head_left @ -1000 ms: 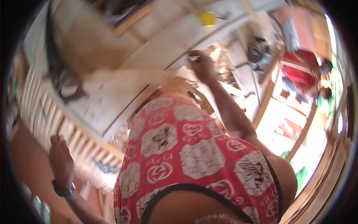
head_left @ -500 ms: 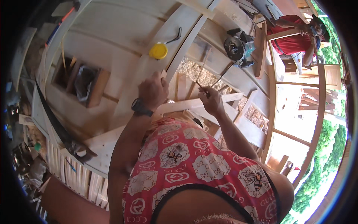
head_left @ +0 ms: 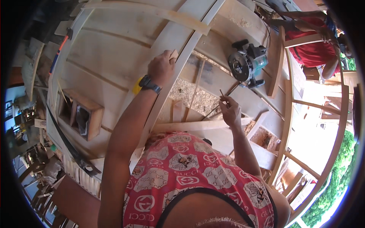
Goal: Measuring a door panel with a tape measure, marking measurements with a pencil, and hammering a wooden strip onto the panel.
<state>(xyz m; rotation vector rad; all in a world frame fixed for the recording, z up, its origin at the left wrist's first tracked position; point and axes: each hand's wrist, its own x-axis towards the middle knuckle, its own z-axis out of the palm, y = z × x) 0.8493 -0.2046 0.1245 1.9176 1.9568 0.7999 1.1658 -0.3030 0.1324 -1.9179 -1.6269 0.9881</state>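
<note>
My left hand [head_left: 161, 69] is closed around a small pale wood block [head_left: 173, 55] over a long pale board [head_left: 182, 22], beside a narrow dark gap along the board's edge. Under my left wrist, a round yellow object [head_left: 137, 86] is mostly hidden. Lower and to the right, my right hand [head_left: 230, 111] pinches a thin, dark, pencil-like stick [head_left: 222, 93] pointing up and left. Past that hand rests a teal and black router [head_left: 247, 62]. Between my hands, wood shavings [head_left: 190, 93] show among the boards.
On the left are an open wooden box [head_left: 95, 117] holding clear plastic and a hand saw [head_left: 64, 133] along the bench edge. A slat [head_left: 144, 10] crosses the far boards. To the right stand a wooden frame [head_left: 291, 87] and another person in a red shirt [head_left: 311, 49].
My left hand has moved forward along the board with the wood block, now covering part of the yellow object. The right hand has shifted right, still pinching the stick. The view has shifted too.
</note>
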